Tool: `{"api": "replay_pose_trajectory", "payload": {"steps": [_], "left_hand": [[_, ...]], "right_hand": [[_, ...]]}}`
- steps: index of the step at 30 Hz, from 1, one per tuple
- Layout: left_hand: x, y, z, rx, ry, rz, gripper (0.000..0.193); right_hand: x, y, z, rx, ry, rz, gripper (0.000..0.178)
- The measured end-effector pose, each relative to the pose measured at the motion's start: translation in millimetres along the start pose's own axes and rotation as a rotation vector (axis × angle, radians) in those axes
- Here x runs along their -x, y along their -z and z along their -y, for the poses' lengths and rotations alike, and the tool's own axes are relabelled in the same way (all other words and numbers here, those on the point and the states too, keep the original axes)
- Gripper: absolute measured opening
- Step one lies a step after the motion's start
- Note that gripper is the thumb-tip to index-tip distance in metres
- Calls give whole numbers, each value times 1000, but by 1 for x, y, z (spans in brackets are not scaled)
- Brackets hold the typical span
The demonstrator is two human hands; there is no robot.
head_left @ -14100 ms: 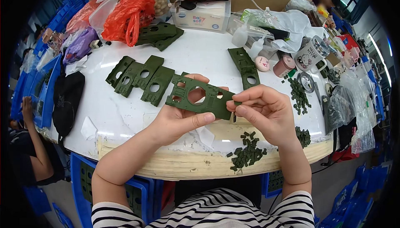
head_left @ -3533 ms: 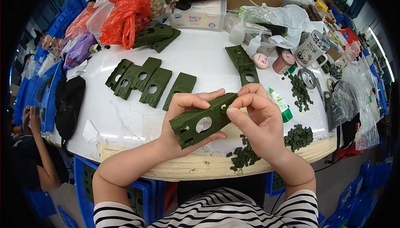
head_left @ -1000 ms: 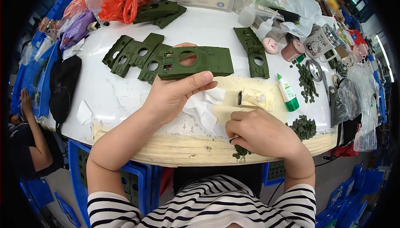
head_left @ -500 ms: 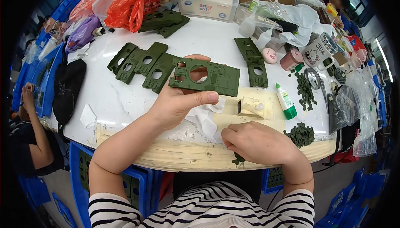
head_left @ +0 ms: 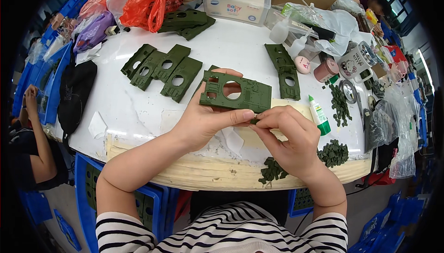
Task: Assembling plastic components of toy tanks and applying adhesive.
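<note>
My left hand (head_left: 203, 126) is closed round a dark green plastic model tank hull (head_left: 256, 96), thumb along its near edge. The hull has a large round hole and two small square openings. My right hand (head_left: 293, 137) pinches a small dark green plastic piece (head_left: 255, 120) just below the hull's near edge, beside my left thumb. Whether the piece touches the hull I cannot tell. Below the right hand, a pile of small green pieces (head_left: 273, 171) lies at the table's front edge. A second pile (head_left: 334, 154) is beside the right wrist.
More green hulls (head_left: 187, 81) lie left of centre; another hull (head_left: 283, 72) is right of centre. A white glue bottle with green ends (head_left: 319, 116) lies near a third pile (head_left: 341, 106). A mug (head_left: 354, 63), plastic bags and a clear box (head_left: 237, 5) crowd the back.
My right hand has risen from the pile at the front edge to the hull, bringing a small green piece. The hull stays in my left hand. The view has shifted slightly.
</note>
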State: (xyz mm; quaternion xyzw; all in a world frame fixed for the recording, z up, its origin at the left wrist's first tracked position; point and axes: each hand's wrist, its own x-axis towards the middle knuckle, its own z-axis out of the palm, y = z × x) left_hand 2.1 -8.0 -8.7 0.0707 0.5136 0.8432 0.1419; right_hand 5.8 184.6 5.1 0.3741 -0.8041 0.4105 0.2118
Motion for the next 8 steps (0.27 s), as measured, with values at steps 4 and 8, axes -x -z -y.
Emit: {"api": "replay_pose_trajectory", "payload": {"steps": [4,8], "left_hand": [[1,1,-1,-8,-29,17,61],[0,5,3,-64,-67,34,63]], "right_hand": [[0,0,2,29,-7,0,16],[1,-3,0,61,35,-39,16]]}}
